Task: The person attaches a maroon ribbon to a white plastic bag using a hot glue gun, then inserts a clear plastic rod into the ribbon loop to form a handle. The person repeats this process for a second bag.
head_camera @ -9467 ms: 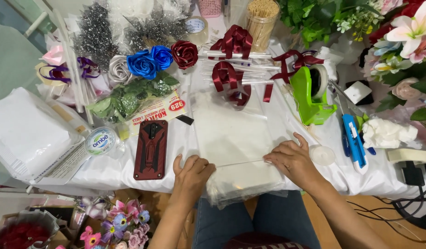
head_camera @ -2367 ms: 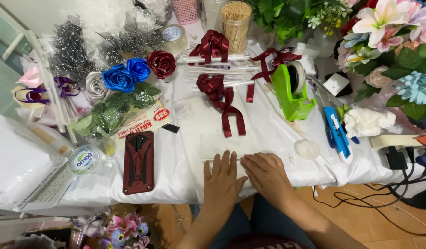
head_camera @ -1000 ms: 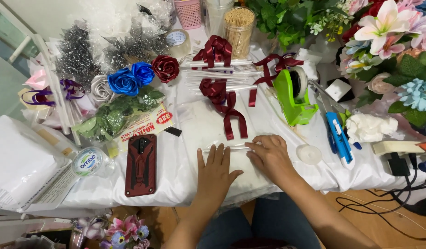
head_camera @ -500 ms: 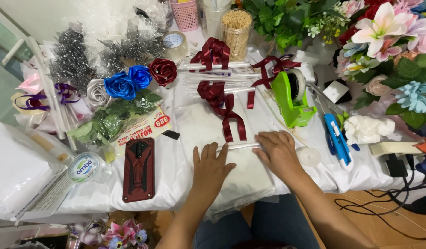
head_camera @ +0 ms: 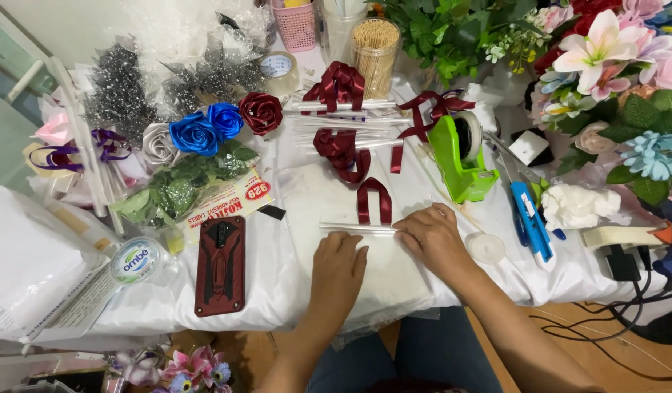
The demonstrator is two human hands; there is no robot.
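A sheet of clear plastic wrap (head_camera: 329, 196) lies on the white table (head_camera: 278, 291) in front of me. My left hand (head_camera: 338, 271) presses flat on its near part, fingers together. My right hand (head_camera: 432, 236) pinches the end of a thin rolled clear strip (head_camera: 358, 228) that runs across the sheet. Just beyond the strip lies a dark red ribbon loop (head_camera: 374, 201), with more dark red ribbon bows (head_camera: 340, 84) and clear sticks (head_camera: 343, 124) further back.
A red and black phone case (head_camera: 220, 263) lies to the left, near a bottle cap (head_camera: 135, 260). Blue, silver and red fabric roses (head_camera: 205, 127) sit at the back left. A green tape dispenser (head_camera: 460, 156), blue cutter (head_camera: 531, 222) and white round lid (head_camera: 486, 247) are on the right, with artificial flowers (head_camera: 612, 65) behind.
Both hands have shifted a little across the plastic sheet while rolling the clear strip. A separate dark red ribbon loop now lies just past the strip. The camera has tilted slightly.
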